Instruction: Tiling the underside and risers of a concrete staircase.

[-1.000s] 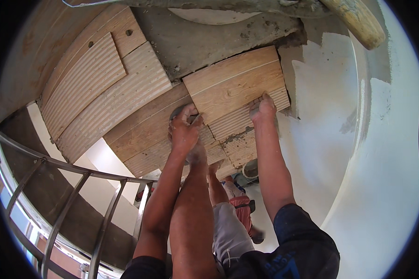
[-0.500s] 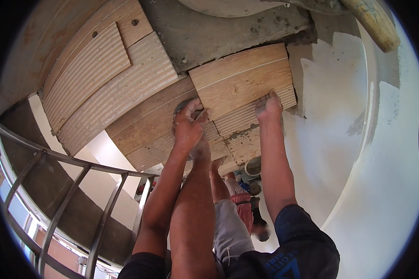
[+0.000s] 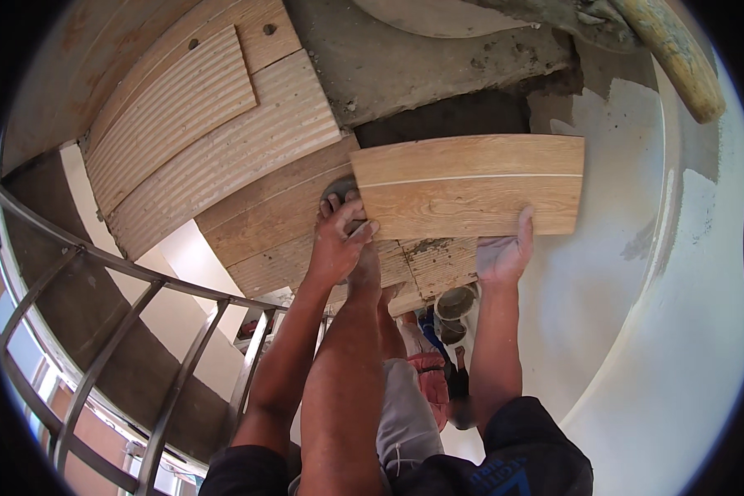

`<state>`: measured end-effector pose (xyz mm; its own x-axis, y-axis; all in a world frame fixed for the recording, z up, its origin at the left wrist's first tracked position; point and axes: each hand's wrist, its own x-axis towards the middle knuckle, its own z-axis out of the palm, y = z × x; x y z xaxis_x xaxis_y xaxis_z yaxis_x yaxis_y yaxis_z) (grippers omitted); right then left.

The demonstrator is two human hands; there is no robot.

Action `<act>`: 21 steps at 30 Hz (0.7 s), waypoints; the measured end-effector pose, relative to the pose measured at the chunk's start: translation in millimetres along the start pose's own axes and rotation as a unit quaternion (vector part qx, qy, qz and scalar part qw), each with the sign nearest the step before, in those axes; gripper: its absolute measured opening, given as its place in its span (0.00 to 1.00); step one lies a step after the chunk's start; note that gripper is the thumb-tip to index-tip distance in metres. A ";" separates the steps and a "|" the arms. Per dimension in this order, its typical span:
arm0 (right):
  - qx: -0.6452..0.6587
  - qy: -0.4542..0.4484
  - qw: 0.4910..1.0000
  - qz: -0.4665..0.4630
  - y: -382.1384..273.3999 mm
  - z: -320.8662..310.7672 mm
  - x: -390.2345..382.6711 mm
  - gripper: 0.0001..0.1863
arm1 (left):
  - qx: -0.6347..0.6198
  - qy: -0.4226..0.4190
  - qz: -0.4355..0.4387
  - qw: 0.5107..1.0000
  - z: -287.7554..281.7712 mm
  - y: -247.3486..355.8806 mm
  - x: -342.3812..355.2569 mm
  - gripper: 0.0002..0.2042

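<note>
Both my hands hold a wood-grain tile (image 3: 471, 186), light brown with a pale stripe along its length. My left hand (image 3: 339, 240) grips its near left corner, the thumb against the edge. On the near right edge, my right hand (image 3: 504, 256) has its thumb on top, with the fingers hidden underneath. The tile's right end juts out past the stair step toward the wall. Behind it shows a dark recess (image 3: 446, 116) below the rough concrete. Beside my left hand is my foot, partly hidden, on a laid wood-grain tile (image 3: 264, 198).
Ribbed stair tiles (image 3: 223, 153) lie at the left, a loose piece (image 3: 178, 107) on top. A metal railing (image 3: 165, 285) curves along the lower left. A wooden handle (image 3: 678, 62) sticks out at upper right, near the patchy wall (image 3: 612, 182). Below are buckets (image 3: 455, 304) and another person (image 3: 430, 372).
The tile has come away from the step, toward me and to the right, uncovering the dark recess. My right hand has moved with it, thumb now on top. The left hand stays at the corner.
</note>
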<state>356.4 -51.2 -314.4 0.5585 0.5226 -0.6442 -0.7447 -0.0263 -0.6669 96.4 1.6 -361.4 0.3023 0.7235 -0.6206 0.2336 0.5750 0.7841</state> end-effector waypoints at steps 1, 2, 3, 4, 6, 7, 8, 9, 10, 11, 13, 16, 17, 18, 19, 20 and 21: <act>-0.021 -0.017 0.999 -0.021 -2.0 -2.4 1.7 0.32 | 0.000 0.004 0.015 1.000 -0.1 0.4 5.0 0.18; -0.042 -0.033 0.998 -0.041 -4.1 -5.6 3.8 0.33 | 0.017 -0.015 -0.003 1.000 1.9 1.1 12.4 0.19; -0.043 -0.036 0.998 -0.038 -6.5 -9.0 7.7 0.33 | 0.017 -0.037 -0.011 0.999 3.6 1.9 20.6 0.19; -0.056 -0.040 0.997 -0.038 -8.4 -10.8 15.6 0.31 | 0.032 -0.028 -0.020 0.999 4.3 3.2 29.7 0.19; -0.070 -0.044 0.996 -0.035 -9.0 -13.9 28.9 0.30 | 0.108 -0.037 -0.032 0.993 4.8 6.0 45.7 0.19; -0.099 -0.037 0.994 -0.034 -7.9 -14.5 34.9 0.29 | 0.107 -0.035 -0.034 0.993 4.6 7.8 52.5 0.19; -0.129 -0.023 0.991 -0.035 -7.9 -14.8 40.3 0.28 | 0.125 -0.024 -0.060 0.990 4.3 9.9 59.3 0.19; -0.125 -0.031 0.991 -0.033 -7.8 -14.8 45.2 0.28 | 0.143 -0.015 -0.085 0.986 4.2 12.4 64.7 0.18; -0.129 -0.032 0.990 -0.036 -7.5 -14.5 49.7 0.26 | 0.145 -0.014 -0.084 0.986 3.9 14.8 68.2 0.18; -0.136 -0.035 0.989 -0.047 -6.8 -14.3 53.7 0.25 | 0.230 -0.012 -0.043 0.972 3.6 17.2 70.7 0.18; -0.129 -0.033 0.990 -0.046 -4.7 -15.0 60.0 0.24 | 0.315 -0.011 -0.003 0.949 4.6 22.1 74.8 0.18; -0.125 -0.031 0.990 -0.055 -3.7 -18.3 69.7 0.24 | 0.342 0.009 -0.031 0.939 9.5 27.5 76.4 0.17; -0.119 -0.040 0.990 -0.061 -4.2 -19.4 72.8 0.24 | 0.371 0.014 -0.024 0.928 10.4 29.3 76.9 0.16; -0.122 -0.030 0.990 -0.056 -6.5 -20.9 74.9 0.24 | 0.398 0.020 -0.019 0.917 11.0 30.7 76.4 0.16; -0.147 -0.037 0.987 -0.049 -8.6 -21.6 76.8 0.24 | 0.399 0.023 -0.024 0.916 11.2 32.0 75.6 0.16; -0.179 -0.003 0.983 -0.049 -9.1 -21.4 78.0 0.24 | 0.419 0.024 -0.019 0.908 11.1 33.6 75.8 0.17; -0.169 -0.045 0.984 -0.039 -9.1 -20.7 78.7 0.24 | 0.436 0.025 -0.014 0.899 10.9 35.2 76.5 0.17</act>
<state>414.7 -27.4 -366.8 0.5635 0.6074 -0.5599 -0.5284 -0.2560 -0.8095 137.8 73.0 -381.3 0.2481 0.7422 -0.6225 0.8832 0.0907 0.4602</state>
